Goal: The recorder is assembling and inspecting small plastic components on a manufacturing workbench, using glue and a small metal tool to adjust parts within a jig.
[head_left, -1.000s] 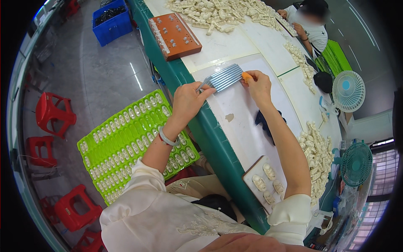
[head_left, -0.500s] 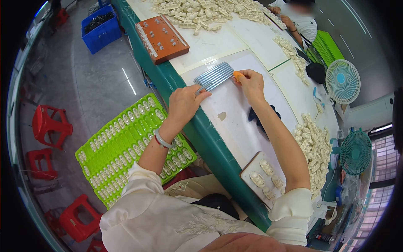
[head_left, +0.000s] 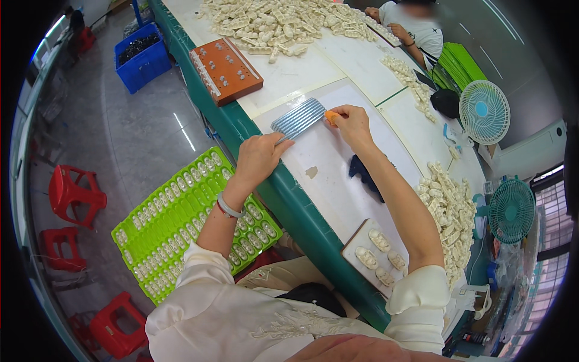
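Silver-blue metal makes up the ribbed block [head_left: 300, 117] that the person holds above the table [head_left: 338, 205], over the white sheet near the table's left edge. The left hand [head_left: 258, 158] grasps the block's near left end, thumb and fingers closed on it. The right hand [head_left: 353, 125] has its fingers pinched on an orange piece [head_left: 331, 117] at the block's far right end; whether that piece touches the block cannot be told.

How far the work has come can only be judged in part. To the left, below the table top, the green slotted tray [head_left: 178, 209] carries pale oval pieces in most of its slots, while a band across its middle is bare. That looks like a job well advanced but unfinished, though whether the tray is being filled or emptied does not show. Four pale figure-shaped pieces [head_left: 366, 257] sit on the white board [head_left: 362, 237] at the table's near edge. Much loose stock is left: one large heap [head_left: 265, 24] lies at the far end and another heap [head_left: 446, 211] along the right. Small grey parts dot the orange-brown block [head_left: 235, 86] on the far left.

No brand or label is legible; a pale mark on the near red stool [head_left: 114, 326] is too small to read.
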Demonstrator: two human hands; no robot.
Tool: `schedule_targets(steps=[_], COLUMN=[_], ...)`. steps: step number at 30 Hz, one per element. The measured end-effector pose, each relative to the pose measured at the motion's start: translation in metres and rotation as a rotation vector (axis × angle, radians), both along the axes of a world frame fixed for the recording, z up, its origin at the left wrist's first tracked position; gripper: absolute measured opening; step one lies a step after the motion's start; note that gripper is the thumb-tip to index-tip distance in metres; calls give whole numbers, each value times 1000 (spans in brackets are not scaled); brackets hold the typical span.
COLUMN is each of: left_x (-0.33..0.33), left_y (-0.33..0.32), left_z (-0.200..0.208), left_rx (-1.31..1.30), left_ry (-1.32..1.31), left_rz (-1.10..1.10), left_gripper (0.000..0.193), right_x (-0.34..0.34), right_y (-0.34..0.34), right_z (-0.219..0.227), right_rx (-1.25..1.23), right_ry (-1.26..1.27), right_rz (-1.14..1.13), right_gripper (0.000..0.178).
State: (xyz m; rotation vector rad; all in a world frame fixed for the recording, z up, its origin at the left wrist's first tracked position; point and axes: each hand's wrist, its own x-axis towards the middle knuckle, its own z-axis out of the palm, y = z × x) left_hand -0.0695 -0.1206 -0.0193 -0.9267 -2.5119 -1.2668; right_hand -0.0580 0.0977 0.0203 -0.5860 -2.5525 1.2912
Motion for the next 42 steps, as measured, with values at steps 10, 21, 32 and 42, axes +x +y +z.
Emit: schedule_targets(steps=[10, 21, 32, 42], left_x=[0, -1, -3, 2], left_y=[-4, -4, -1, -4], left_z=[5, 5, 5, -2], left_rx=[-71, -59, -77, 3], left_ry=[-2, -35, -38, 115], left_rz=[-40, -66, -40, -82], left_gripper=[29, 28, 29, 20], right_x=[2, 18, 9, 15], right_y=[1, -1, 4, -3], right_z=[1, 2, -1, -3], right_rx=[39, -512, -439, -445], right_ry=[-11, 23, 26, -7], right_rz=[8, 64, 78, 202], right_gripper=[15, 24, 21, 21])
